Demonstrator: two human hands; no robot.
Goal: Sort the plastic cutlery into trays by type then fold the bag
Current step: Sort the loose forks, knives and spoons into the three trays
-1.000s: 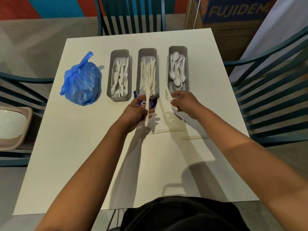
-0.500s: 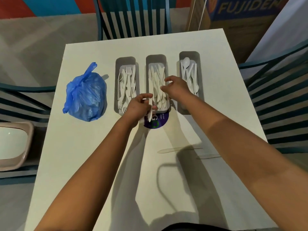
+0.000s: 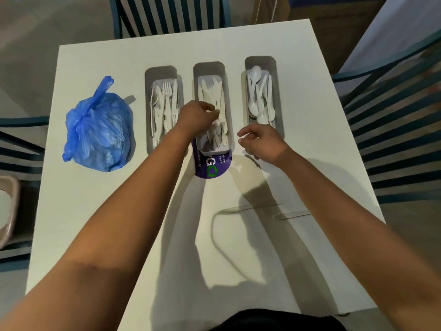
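Three grey trays stand in a row on the white table (image 3: 238,247): the left tray (image 3: 161,70) holds forks, the middle tray (image 3: 210,66) knives, the right tray (image 3: 260,60) spoons. A knotted blue plastic bag (image 3: 100,132), still bulging, lies left of the trays. My left hand (image 3: 194,115) hovers over the middle tray, its fingertips pinched on a white plastic knife (image 3: 220,117) that lies among the other knives. My right hand (image 3: 261,139) is at the near end of the spoon tray, fingers loosely curled and holding nothing.
A purple printed card (image 3: 212,169) sticks out from under the near end of the middle tray. Blue slatted chairs (image 3: 171,13) surround the table at the back, left and right. A beige basin (image 3: 7,211) sits at the left edge.
My left hand carried the knife forward from the table in front of the trays to over the middle tray. My right hand pulled back from that tray to the near end of the spoon tray.
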